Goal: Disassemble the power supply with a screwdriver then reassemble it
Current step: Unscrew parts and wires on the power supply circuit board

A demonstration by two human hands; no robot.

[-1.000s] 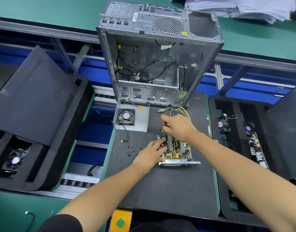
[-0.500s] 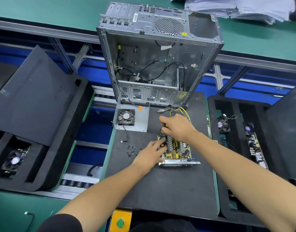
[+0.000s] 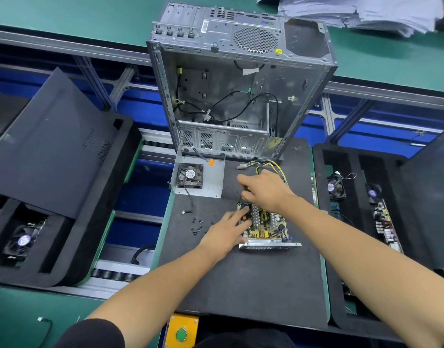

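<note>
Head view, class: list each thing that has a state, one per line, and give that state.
Silver metal power supply: cover off, yellow circuit board exposed.
Grey metal computer case: side open, upright.
Grey cover plate with black fan: detached, lying flat.
Small black screws: removed, loose.
Left hand: steadying the board.
Right hand: curled round something yellow-handled.

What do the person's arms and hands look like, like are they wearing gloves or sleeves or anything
No gloves: the left hand and right hand are bare, with no rings, watch or wrist strap visible. Both forearms are bare too. A short black sleeve shows on the left upper arm; the right arm's sleeve is out of view.
</note>
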